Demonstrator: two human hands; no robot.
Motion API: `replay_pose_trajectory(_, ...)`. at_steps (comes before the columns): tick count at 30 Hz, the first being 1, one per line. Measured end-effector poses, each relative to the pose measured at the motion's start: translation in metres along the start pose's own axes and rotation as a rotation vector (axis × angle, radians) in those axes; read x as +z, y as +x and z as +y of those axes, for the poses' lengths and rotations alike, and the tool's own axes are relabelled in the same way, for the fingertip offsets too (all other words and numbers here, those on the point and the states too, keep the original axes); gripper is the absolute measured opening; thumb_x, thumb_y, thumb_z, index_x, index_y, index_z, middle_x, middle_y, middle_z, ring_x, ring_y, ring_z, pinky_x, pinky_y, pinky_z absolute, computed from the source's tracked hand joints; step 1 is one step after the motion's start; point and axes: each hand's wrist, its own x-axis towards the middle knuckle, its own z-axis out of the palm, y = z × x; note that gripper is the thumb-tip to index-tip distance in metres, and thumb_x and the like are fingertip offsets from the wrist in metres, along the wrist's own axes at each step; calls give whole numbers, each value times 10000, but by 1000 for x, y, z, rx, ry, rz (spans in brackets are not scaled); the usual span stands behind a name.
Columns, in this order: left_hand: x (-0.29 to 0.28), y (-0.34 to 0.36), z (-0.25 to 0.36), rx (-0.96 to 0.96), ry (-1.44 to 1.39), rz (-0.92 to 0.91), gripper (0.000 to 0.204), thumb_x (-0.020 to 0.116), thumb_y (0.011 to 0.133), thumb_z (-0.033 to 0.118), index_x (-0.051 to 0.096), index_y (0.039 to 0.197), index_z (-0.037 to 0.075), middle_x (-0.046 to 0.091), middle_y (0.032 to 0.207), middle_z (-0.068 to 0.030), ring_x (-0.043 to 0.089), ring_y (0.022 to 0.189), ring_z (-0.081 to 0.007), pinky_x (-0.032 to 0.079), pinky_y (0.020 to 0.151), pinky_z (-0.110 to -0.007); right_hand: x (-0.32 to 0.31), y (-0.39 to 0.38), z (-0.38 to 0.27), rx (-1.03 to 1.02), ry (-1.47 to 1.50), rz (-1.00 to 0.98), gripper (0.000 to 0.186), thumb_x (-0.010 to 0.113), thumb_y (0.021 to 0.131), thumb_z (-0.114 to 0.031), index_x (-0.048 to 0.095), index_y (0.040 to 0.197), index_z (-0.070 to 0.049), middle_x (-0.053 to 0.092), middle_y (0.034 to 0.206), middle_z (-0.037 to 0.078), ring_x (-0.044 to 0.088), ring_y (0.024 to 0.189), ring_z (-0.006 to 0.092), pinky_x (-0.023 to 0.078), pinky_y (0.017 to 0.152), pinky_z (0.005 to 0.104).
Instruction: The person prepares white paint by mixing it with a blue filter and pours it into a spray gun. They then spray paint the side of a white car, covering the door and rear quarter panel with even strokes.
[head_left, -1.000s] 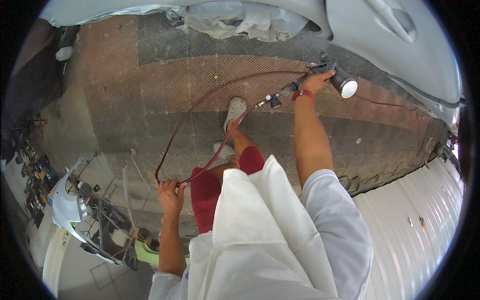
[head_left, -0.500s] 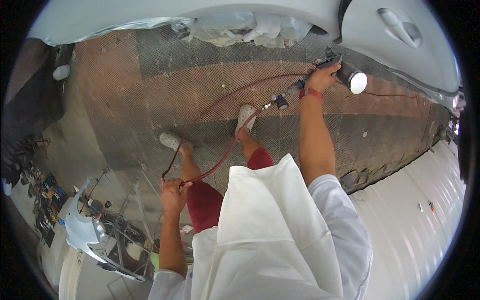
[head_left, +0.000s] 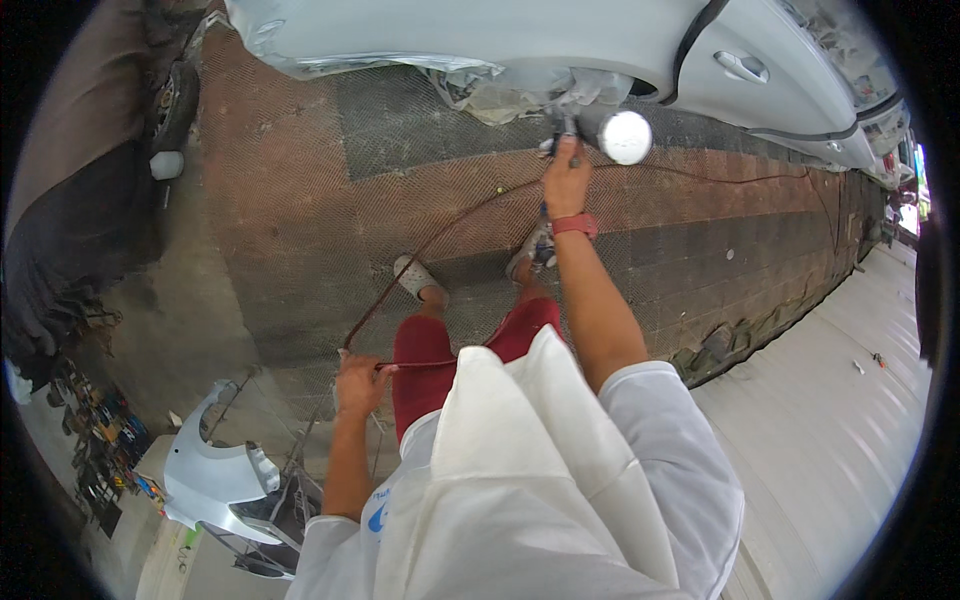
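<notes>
In my right hand [head_left: 567, 187], with a red band at the wrist, I grip a spray gun [head_left: 562, 124]. Its dark cup with a bright round end [head_left: 625, 138] points to the right. The gun is slightly blurred and close to the lower side of a pale silver car body [head_left: 560, 40]. My left hand [head_left: 358, 386] is closed around a dark red air hose [head_left: 432, 238]. From there one stretch crosses my thighs, and another curves over the floor to the far right. My right forearm hides where the hose joins the gun.
Plastic sheeting [head_left: 500, 95] hangs along the car's lower edge. A pale fender [head_left: 215, 465] rests on a metal stand at the lower left. Dark cloth [head_left: 70, 190] covers something by a wheel [head_left: 176, 110]. A ribbed white wall [head_left: 820, 430] stands on the right.
My right hand has moved left with the spray gun and its cup. The view has shifted along the car. My left hand keeps its hold on the hose, which now crosses my thighs.
</notes>
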Motion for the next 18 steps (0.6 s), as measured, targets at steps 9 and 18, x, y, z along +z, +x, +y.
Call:
replay_pose_trajectory(9,-84,0,-44,59,80,-21,442,755,920,468,750,958,27,723,882,-148,702,918,-365,440,1149,-579,33,-45,-75,630,162,-259,673,522,1083,-520,671,1249,115,744,1077,278,698,986,406,518,940,479)
replay_pose_trajectory(18,-88,41,7,183,-16,-39,454,747,934,467,726,915,14,722,889,-186,691,903,-400,491,1066,-580,-110,79,-34,380,-87,260,774,504,1078,-582,632,1253,161,742,1014,268,717,686,346,563,554,451)
